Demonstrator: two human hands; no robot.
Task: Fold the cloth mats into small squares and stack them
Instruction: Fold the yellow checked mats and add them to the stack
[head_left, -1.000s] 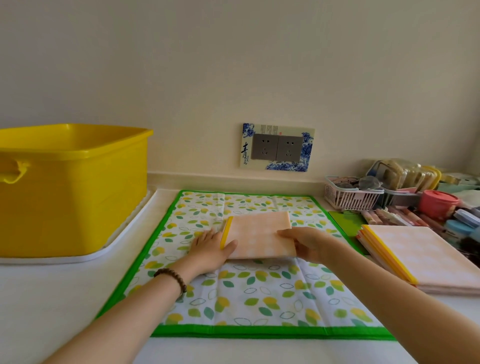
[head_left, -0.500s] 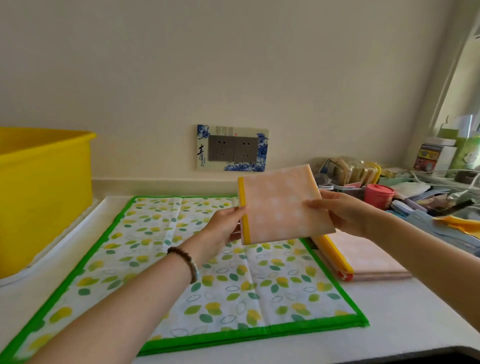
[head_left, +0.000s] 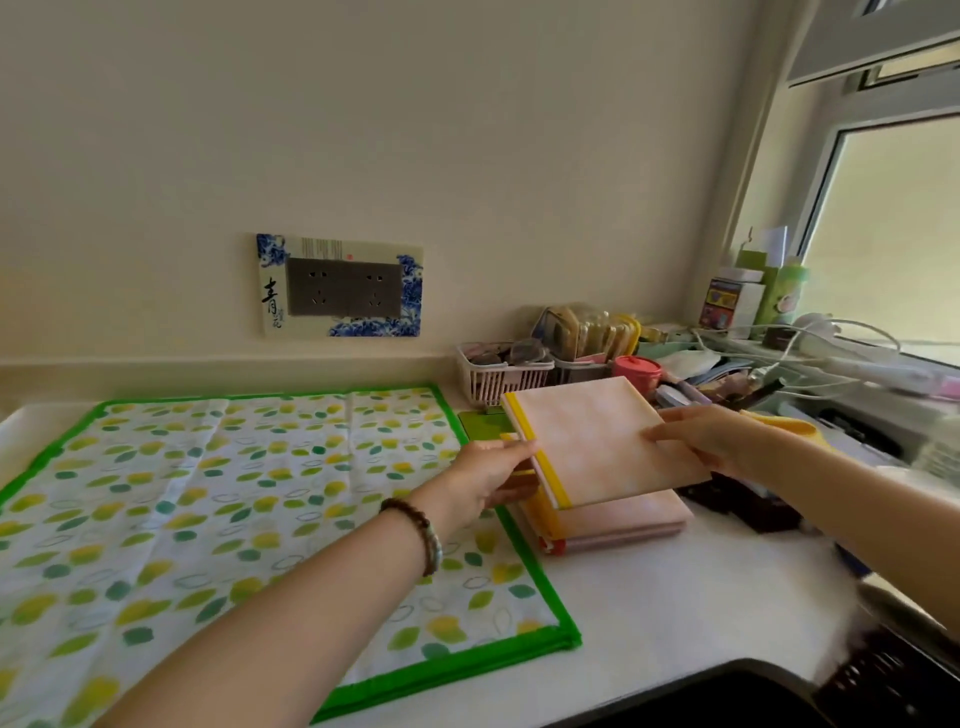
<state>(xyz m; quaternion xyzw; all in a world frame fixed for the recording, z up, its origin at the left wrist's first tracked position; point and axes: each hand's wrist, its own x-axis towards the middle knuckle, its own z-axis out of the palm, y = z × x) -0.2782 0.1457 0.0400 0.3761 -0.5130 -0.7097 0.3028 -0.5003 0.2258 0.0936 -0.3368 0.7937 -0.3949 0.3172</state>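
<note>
A folded peach mat with a yellow edge hangs tilted just above the stack of folded mats on the white counter. My left hand pinches its yellow left edge. At its right edge my right hand grips it, fingers on top. A large leaf-print mat with a green border lies spread flat to the left.
A pink basket, a pink-lidded jar and cluttered packets stand behind the stack. Cables and boxes line the window sill at right. A dark sink edge runs along the bottom right. A wall socket sits above the counter.
Both hands lifted the folded peach mat off the leaf-print mat and carried it right, over the stack. My view swung right, so the yellow tub left the frame.
</note>
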